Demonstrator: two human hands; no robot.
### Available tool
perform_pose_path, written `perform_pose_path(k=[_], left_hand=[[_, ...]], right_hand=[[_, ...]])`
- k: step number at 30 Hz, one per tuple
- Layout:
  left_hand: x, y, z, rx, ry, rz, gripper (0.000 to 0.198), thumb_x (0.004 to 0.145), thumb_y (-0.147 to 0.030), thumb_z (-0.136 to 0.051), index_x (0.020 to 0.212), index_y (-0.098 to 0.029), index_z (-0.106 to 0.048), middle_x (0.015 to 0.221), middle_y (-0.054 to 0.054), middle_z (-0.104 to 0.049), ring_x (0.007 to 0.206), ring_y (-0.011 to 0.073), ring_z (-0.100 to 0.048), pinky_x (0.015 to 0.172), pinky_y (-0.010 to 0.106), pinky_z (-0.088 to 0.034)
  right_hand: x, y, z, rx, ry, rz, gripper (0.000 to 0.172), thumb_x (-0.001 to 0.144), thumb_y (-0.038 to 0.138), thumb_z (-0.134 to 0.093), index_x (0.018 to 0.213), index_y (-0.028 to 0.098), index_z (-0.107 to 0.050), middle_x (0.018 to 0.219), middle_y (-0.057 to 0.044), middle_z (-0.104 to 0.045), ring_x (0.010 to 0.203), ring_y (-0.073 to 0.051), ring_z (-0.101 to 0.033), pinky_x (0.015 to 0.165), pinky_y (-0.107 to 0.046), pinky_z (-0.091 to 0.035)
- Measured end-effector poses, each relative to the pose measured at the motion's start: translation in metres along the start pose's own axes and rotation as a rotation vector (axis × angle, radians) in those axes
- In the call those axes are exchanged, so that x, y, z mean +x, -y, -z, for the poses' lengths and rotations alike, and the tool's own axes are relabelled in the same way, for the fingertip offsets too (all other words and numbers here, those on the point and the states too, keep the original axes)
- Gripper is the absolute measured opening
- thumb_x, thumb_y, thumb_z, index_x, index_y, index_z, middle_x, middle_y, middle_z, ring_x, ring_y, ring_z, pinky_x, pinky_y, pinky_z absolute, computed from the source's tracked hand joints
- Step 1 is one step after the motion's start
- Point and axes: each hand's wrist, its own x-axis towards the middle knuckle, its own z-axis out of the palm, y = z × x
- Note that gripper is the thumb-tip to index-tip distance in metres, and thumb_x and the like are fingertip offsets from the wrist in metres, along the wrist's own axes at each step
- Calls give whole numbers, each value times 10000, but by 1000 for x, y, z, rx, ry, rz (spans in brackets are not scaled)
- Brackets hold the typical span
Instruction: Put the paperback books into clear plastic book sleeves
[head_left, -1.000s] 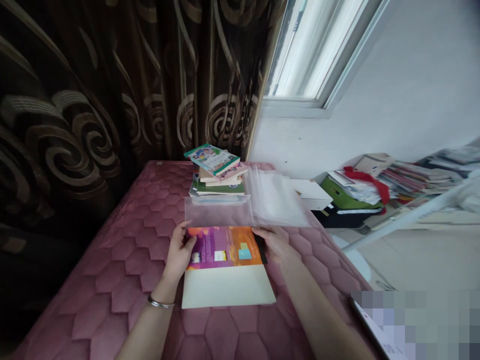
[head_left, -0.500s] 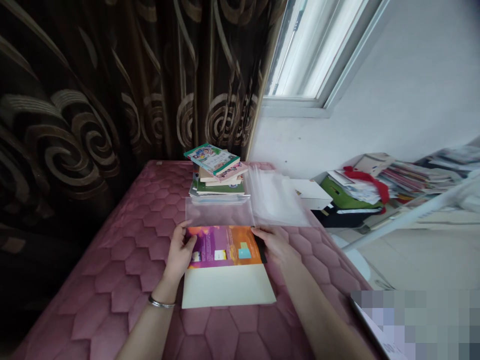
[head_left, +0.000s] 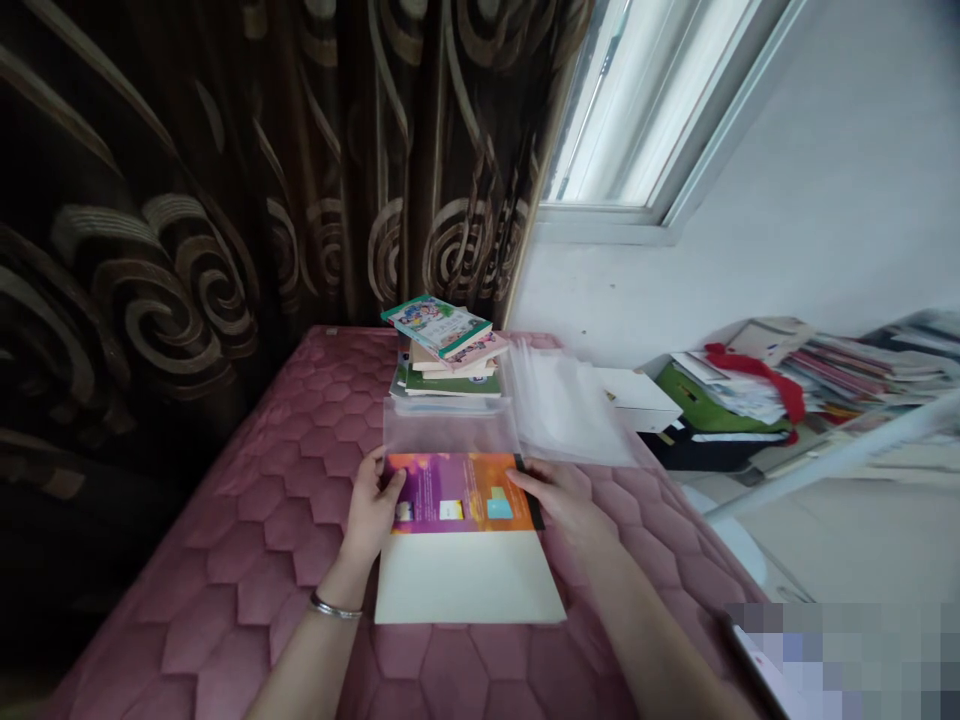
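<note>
An open book (head_left: 461, 530) lies flat on a pink quilted mattress (head_left: 255, 540), its orange and purple cover flap up and a cream page below. A clear plastic sleeve (head_left: 450, 428) extends from the book's far edge. My left hand (head_left: 371, 510) grips the book's left edge, thumb on the cover. My right hand (head_left: 559, 500) holds the right edge by the dark spine, fingers curled over it.
A stack of books (head_left: 448, 348) sits beyond the sleeve, with a pile of clear plastic sleeves (head_left: 566, 405) to its right. A dark patterned curtain (head_left: 225, 180) hangs behind. Boxes and books (head_left: 750, 385) crowd the floor at right, under a window (head_left: 637, 100).
The view shifted slightly; both hands keep their grip on the book's edges and nothing else has moved.
</note>
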Motion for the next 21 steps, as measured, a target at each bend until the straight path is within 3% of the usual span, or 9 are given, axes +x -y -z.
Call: perform_pose_path(k=[10, 17, 21], left_hand=[[-1, -4, -1, -2, -8, 18, 429, 736, -392, -676, 1069, -174, -518, 993, 73, -689, 888, 186, -649, 833, 325, -481], [-1, -7, -1, 22, -17, 30, 389, 744, -410, -663, 1024, -176, -528, 950, 61, -695, 860, 185, -651, 805, 317, -486], [-3, -6, 1, 51, -39, 14, 390, 746, -378, -663, 1064, -189, -542, 995, 50, -675, 934, 189, -632, 857, 317, -467]], right_hand=[[11, -23, -7, -137, -96, 231, 409, 649, 591, -706, 678, 197, -598, 616, 19, -601, 597, -159, -533, 570, -285, -420], [-3, -4, -5, 9, 90, 157, 372, 632, 458, -788, 872, 212, -644, 859, -20, -701, 795, -212, -630, 703, -305, -480], [5, -15, -9, 25, 6, 153, 426, 567, 506, -809, 800, 197, -631, 784, -27, -703, 708, -208, -627, 663, -317, -480]])
